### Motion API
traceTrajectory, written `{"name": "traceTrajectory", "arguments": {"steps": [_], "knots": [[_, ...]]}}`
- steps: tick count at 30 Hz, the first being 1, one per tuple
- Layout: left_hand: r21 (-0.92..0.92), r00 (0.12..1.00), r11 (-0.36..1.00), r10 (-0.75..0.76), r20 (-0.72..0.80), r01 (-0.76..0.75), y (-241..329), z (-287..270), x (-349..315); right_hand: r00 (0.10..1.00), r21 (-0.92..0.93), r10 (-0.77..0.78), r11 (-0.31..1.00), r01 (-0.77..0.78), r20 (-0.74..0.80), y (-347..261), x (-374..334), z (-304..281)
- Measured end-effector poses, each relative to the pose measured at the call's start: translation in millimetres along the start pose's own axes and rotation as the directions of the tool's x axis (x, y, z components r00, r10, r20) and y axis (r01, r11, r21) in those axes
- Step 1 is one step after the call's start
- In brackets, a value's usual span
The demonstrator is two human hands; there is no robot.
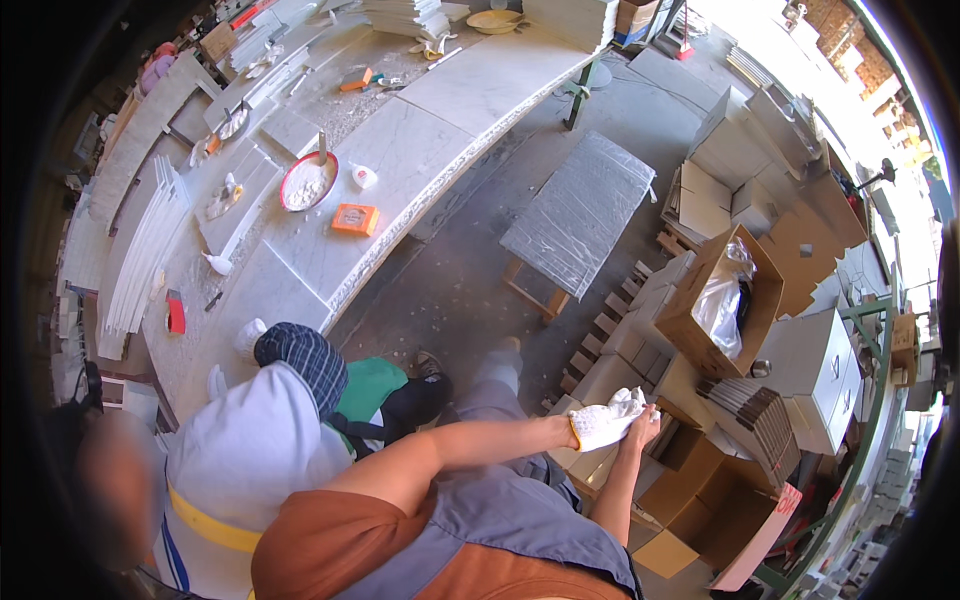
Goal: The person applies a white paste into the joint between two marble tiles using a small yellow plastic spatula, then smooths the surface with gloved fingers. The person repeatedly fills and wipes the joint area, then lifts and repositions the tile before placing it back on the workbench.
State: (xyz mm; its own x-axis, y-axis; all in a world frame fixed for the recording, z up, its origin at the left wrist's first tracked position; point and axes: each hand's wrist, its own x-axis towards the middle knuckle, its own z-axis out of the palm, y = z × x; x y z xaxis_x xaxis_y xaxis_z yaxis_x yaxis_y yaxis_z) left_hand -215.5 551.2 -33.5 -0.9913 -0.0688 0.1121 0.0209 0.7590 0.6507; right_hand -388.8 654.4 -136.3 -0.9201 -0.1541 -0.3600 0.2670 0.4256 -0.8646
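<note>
My left hand (601, 426), in a white knitted glove with a yellow cuff edge, is stretched out to the right in front of my body. Against its fingertip end is my bare right hand (645, 428), its fingers closed on white glove cloth. The cloth there is bunched, so I cannot tell whether it is only the worn glove or a second one. How my left fingers are bent is hidden by the bunched cloth. Beyond both hands stand cardboard boxes, among them an open carton (722, 300) with clear plastic inside.
A long stone-topped bench (440, 100) carries a bowl of white powder (309, 182), an orange box (355, 219) and stacked white strips (150, 250). Close on my left is a co-worker in a white hood (245, 425). A plastic-wrapped low table (580, 210) stands ahead; another open carton (715, 510) sits at right.
</note>
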Motion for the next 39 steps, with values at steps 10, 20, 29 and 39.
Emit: {"name": "traceTrajectory", "arguments": {"steps": [10,20,29,39], "knots": [[-0.926,0.404,-0.342,-0.833,0.377,0.158,-262.6,-145.7,-76.3,0.945,-0.304,0.026,0.944,-0.13,-0.326,-109.7,73.2,19.0],[-0.867,-0.113,-0.473,-0.864,0.492,-0.156,-419.6,-116.8,-53.3,0.994,-0.297,0.105,0.95,-0.099,0.003,-76.0,-12.7,55.3],[-0.834,-0.182,-0.459,-0.832,0.525,-0.307,-454.1,-75.9,-53.4,0.993,-0.32,0.119,0.94,-0.119,-0.021,-84.6,-42.2,3.4],[-0.927,-0.324,-0.335,-0.869,0.373,-0.168,-499.2,-82.0,-127.1,0.99,-0.301,0.082,0.953,-0.043,0.118,-113.7,-11.7,21.9]]}}
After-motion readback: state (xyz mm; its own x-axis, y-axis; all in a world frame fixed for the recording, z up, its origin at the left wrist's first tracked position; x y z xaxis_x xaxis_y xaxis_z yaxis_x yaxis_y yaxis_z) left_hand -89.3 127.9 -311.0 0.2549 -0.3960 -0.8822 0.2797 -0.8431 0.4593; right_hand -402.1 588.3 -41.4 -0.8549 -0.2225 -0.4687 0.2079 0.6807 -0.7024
